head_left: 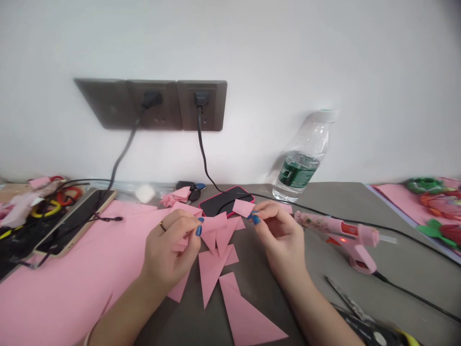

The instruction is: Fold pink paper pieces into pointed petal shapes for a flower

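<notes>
My left hand [171, 247] is closed in a pinch, thumb against forefinger, on a small pink paper piece [215, 224] that sticks out to the right. Opposite it, my right hand [279, 238] also pinches, its blue-nailed fingertips pressed together. What lies between them is too small to make out; a pink paper rectangle [243, 208] shows just beside those fingertips. Below and between both hands, several cut pink paper triangles [211, 271] overlap on the grey table [313, 312]. A larger pink offcut [248, 315] lies closer to me.
A pink glue gun [345, 235] with a lit red light lies right of my right hand, scissors [355, 307] below it. A water bottle [300, 163] stands by the wall. Phones [74, 223], cables and a large pink sheet [72, 288] occupy the left; coloured crafts [441, 197] lie far right.
</notes>
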### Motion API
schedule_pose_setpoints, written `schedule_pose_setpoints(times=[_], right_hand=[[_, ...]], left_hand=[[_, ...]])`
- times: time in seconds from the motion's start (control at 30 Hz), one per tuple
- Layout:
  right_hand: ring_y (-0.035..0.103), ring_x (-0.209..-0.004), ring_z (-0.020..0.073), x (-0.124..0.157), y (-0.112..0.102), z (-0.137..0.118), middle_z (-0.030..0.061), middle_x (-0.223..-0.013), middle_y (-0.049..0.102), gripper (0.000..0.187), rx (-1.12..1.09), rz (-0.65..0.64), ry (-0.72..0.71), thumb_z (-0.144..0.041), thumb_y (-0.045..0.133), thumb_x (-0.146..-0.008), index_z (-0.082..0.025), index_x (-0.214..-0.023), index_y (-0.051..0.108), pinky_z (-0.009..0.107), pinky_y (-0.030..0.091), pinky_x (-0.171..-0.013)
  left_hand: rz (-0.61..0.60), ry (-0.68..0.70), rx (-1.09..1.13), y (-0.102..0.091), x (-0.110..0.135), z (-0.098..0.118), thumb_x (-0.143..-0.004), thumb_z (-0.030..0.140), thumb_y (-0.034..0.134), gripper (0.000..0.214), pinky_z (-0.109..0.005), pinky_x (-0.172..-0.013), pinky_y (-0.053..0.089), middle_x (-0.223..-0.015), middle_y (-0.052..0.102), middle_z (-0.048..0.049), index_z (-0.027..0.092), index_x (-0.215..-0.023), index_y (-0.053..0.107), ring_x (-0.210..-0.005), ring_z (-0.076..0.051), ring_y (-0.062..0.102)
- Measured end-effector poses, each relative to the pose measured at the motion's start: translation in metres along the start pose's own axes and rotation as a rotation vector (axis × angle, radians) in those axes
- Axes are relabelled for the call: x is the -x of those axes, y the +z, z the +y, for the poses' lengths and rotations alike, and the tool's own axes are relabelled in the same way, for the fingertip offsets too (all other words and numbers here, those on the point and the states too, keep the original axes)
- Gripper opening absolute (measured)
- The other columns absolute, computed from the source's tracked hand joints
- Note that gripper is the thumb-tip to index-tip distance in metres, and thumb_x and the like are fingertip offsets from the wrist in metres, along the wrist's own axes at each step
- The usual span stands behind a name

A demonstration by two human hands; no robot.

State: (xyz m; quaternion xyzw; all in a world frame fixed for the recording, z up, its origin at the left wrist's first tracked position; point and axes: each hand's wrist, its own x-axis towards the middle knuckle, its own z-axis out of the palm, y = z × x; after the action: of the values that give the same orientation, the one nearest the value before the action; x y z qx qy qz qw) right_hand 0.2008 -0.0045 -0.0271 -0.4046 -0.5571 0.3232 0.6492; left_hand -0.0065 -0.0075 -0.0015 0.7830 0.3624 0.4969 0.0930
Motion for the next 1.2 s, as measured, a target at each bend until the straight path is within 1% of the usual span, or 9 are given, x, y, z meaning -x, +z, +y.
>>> schedule_pose_setpoints(times=[0.07, 0.13, 0.23, 0.3, 0.43, 0.57, 0.73, 1.03, 1.2], right_hand=[[0.057, -0.079, 0.0201, 0.002, 0.002, -0.002, 0.0044, -0.083, 0.061, 0.006, -0.029, -0.082, 0.022, -0.023, 0.059, -0.092, -0.023, -0.088, 0.063, 0.032, 0.046, -0.071], [0.058, -0.08, 0.02, 0.006, 0.007, -0.005, 0.0051, -0.089, 0.063, 0.008, -0.043, -0.204, 0.055, -0.025, 0.06, -0.094, -0.023, -0.1, 0.064, 0.032, 0.047, -0.071], [0.057, -0.076, 0.0185, 0.011, 0.012, -0.01, 0.0031, -0.083, 0.062, 0.006, -0.062, -0.311, 0.085, -0.024, 0.058, -0.096, -0.023, -0.093, 0.064, 0.03, 0.045, -0.069], [0.057, -0.073, 0.0176, 0.012, 0.013, -0.011, 0.0016, -0.076, 0.059, 0.015, -0.066, -0.322, 0.068, -0.022, 0.056, -0.097, -0.022, -0.084, 0.062, 0.029, 0.044, -0.067], [0.055, -0.073, 0.0178, 0.011, 0.014, -0.013, 0.0025, -0.077, 0.061, 0.017, 0.015, -0.367, -0.007, -0.016, 0.055, -0.096, -0.021, -0.08, 0.059, 0.03, 0.043, -0.067], [0.056, -0.077, 0.0198, 0.012, 0.014, -0.014, 0.0052, -0.08, 0.063, 0.017, 0.111, -0.442, -0.08, -0.013, 0.052, -0.095, -0.021, -0.081, 0.06, 0.033, 0.044, -0.07], [0.058, -0.083, 0.0209, 0.013, 0.012, -0.013, 0.0071, -0.086, 0.064, 0.02, 0.164, -0.474, -0.141, -0.014, 0.046, -0.097, -0.02, -0.086, 0.062, 0.034, 0.044, -0.074], [0.056, -0.088, 0.0218, 0.014, 0.011, -0.009, 0.0077, -0.09, 0.063, 0.023, 0.216, -0.536, -0.166, -0.018, 0.04, -0.101, -0.02, -0.088, 0.058, 0.035, 0.042, -0.08], [0.055, -0.083, 0.0204, 0.013, 0.012, -0.012, 0.0047, -0.083, 0.061, 0.025, 0.223, -0.527, -0.176, -0.02, 0.038, -0.103, -0.021, -0.086, 0.055, 0.034, 0.04, -0.079]], left_hand=[[-0.024, -0.088, 0.044, 0.001, 0.001, 0.0, -0.089, 0.002, 0.05, 0.019, -0.023, -0.062, 0.046, -0.072, 0.056, 0.0009, 0.02, -0.083, 0.056, -0.067, -0.012, 0.055], [-0.088, -0.149, 0.106, 0.004, 0.002, 0.002, -0.091, 0.006, 0.051, 0.017, -0.023, -0.062, 0.045, -0.073, 0.059, 0.0013, 0.02, -0.084, 0.058, -0.066, -0.011, 0.055], [-0.163, -0.183, 0.177, 0.008, 0.005, 0.004, -0.093, 0.009, 0.052, 0.016, -0.022, -0.064, 0.046, -0.075, 0.063, 0.0018, 0.02, -0.086, 0.061, -0.067, -0.011, 0.058], [-0.186, -0.205, 0.188, 0.011, 0.005, 0.005, -0.092, 0.009, 0.053, 0.015, -0.021, -0.064, 0.046, -0.075, 0.065, 0.0021, 0.02, -0.087, 0.062, -0.068, -0.011, 0.059], [-0.18, -0.232, 0.229, 0.013, 0.004, 0.007, -0.089, 0.008, 0.057, 0.013, -0.02, -0.066, 0.046, -0.079, 0.065, 0.0016, 0.02, -0.086, 0.062, -0.073, -0.011, 0.06], [-0.19, -0.243, 0.311, 0.014, 0.004, 0.006, -0.09, 0.012, 0.061, 0.011, -0.021, -0.066, 0.045, -0.078, 0.06, 0.0025, 0.02, -0.083, 0.06, -0.073, -0.011, 0.058], [-0.221, -0.303, 0.412, 0.015, 0.005, 0.005, -0.09, 0.011, 0.061, 0.011, -0.022, -0.066, 0.045, -0.08, 0.059, 0.0023, 0.021, -0.084, 0.06, -0.074, -0.012, 0.057], [-0.242, -0.395, 0.455, 0.014, 0.004, 0.006, -0.087, 0.012, 0.062, 0.011, -0.023, -0.067, 0.044, -0.078, 0.057, 0.0028, 0.022, -0.081, 0.06, -0.072, -0.012, 0.056], [-0.249, -0.443, 0.437, 0.013, 0.002, 0.008, -0.084, 0.012, 0.062, 0.012, -0.025, -0.065, 0.043, -0.074, 0.059, 0.0021, 0.021, -0.076, 0.06, -0.07, -0.014, 0.055]])
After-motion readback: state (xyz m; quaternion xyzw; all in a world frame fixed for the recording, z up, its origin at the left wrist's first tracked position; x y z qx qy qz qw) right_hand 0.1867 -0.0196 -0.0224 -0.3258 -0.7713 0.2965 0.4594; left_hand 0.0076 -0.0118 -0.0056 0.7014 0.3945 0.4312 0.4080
